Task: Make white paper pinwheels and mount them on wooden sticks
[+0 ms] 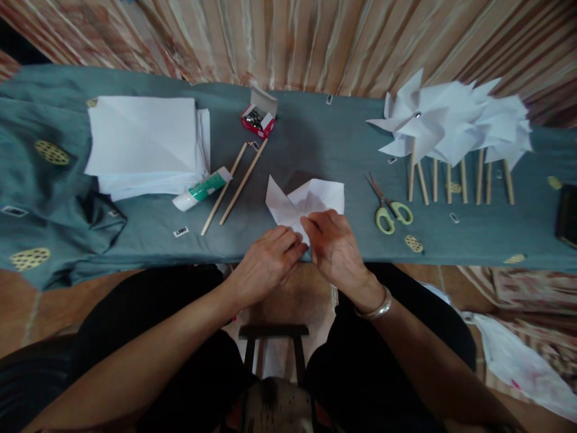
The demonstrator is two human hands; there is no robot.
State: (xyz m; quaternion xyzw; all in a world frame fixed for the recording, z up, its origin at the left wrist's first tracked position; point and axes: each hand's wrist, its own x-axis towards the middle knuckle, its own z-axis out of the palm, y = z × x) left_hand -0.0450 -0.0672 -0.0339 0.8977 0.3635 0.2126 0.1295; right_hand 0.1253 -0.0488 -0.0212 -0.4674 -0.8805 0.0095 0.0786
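One grey-green cloth [342,138], wrinkled at its left, covers the table. On its right lie overlapping white paper pinwheels [433,120], with eight round wooden sticks [464,181] showing; on its left, one uneven paper stack [144,135]. One partly folded sheet [318,195] lies at the near edge, under and just beyond the fingertips: the left hand [273,258] pinches its near corner; the right hand [333,246] gathers its fingers on it, pinching what, I cannot tell. Two bare sticks [243,181], one glue tube [204,189], one pair of green-handled scissors [383,201] and one red cardboard box [250,127] of shiny metal pieces [256,116] follow.
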